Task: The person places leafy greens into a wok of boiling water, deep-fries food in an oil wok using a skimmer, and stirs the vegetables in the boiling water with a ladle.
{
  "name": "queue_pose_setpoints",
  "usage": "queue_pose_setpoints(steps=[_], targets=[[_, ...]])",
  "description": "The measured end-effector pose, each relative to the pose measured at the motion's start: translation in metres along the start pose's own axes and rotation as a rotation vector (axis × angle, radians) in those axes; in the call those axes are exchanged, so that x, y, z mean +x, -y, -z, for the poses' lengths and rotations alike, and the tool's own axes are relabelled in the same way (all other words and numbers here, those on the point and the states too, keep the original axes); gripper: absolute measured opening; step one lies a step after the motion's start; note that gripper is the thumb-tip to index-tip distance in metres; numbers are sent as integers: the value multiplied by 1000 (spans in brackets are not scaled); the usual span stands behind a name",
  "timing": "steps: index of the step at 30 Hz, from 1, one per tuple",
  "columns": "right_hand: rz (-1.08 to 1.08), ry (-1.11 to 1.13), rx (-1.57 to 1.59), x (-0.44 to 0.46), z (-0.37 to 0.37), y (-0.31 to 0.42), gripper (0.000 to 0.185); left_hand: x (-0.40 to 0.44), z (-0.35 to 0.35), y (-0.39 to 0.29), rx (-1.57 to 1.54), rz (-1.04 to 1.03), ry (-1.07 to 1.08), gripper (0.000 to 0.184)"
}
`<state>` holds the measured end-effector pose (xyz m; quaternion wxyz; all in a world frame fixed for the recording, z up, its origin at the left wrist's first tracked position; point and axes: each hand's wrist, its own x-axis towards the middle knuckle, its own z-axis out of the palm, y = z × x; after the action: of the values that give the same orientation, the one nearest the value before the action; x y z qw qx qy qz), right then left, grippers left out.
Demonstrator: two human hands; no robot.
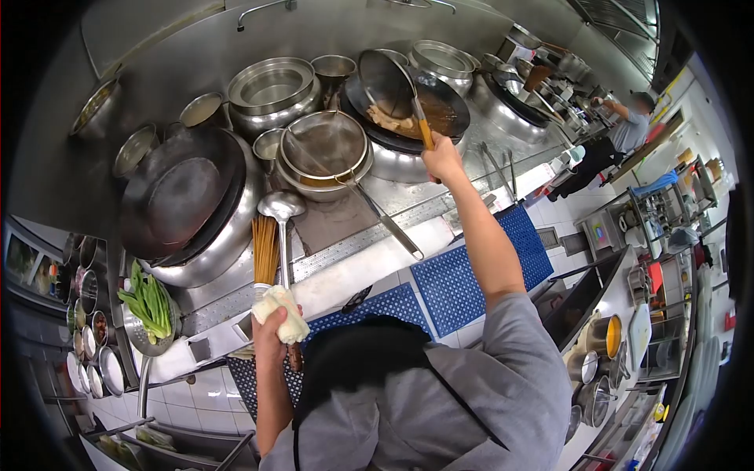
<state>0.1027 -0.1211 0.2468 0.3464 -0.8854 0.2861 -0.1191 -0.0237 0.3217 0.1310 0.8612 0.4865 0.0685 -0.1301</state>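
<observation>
yellow at the handle, holding the strainer [382, 74] tilted over the broth-filled wok [462, 125] in the right hand [442, 159], with fingers wrapped tight. gripping the cloth [283, 312] at the shaft of the ladle [281, 206] in the left hand [270, 334], with fingers closed, by the front edge of the counter [326, 228]. leaving bare metal between ladle and resting sieve [323, 145], but hardly any beside the brush [265, 247]. showing dark mesh, a round metal rim and pale brown pieces [391, 118] at the lower edge.
</observation>
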Motion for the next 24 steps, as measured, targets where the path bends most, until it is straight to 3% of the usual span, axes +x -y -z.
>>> queue_pose_setpoints(steps=[4,7,13,16,19,22,24], targets=[[-77,-38,-28,-19,4,-28,42,-1,5,5,-15,-16,-18,53],[40,-65,-155,1,4,-76,40,-4,18,5,-43,46,5,52],[6,-106,-266,61,-21,-50,33,1,21,9,-29,24,-8,48],[-132,-14,-33,75,-11,-11,32,0,12,3,6,-35,-40,48],[14,-100,-135,74,-7,4,36,-3,18,2,24,-62,-113,49],[34,-141,-45,50,-4,10,36,-5,32,10,11,-72,-126,52],[-7,-35,55,42,-1,-2,43,-7,35,13,19,-43,-166,52]])
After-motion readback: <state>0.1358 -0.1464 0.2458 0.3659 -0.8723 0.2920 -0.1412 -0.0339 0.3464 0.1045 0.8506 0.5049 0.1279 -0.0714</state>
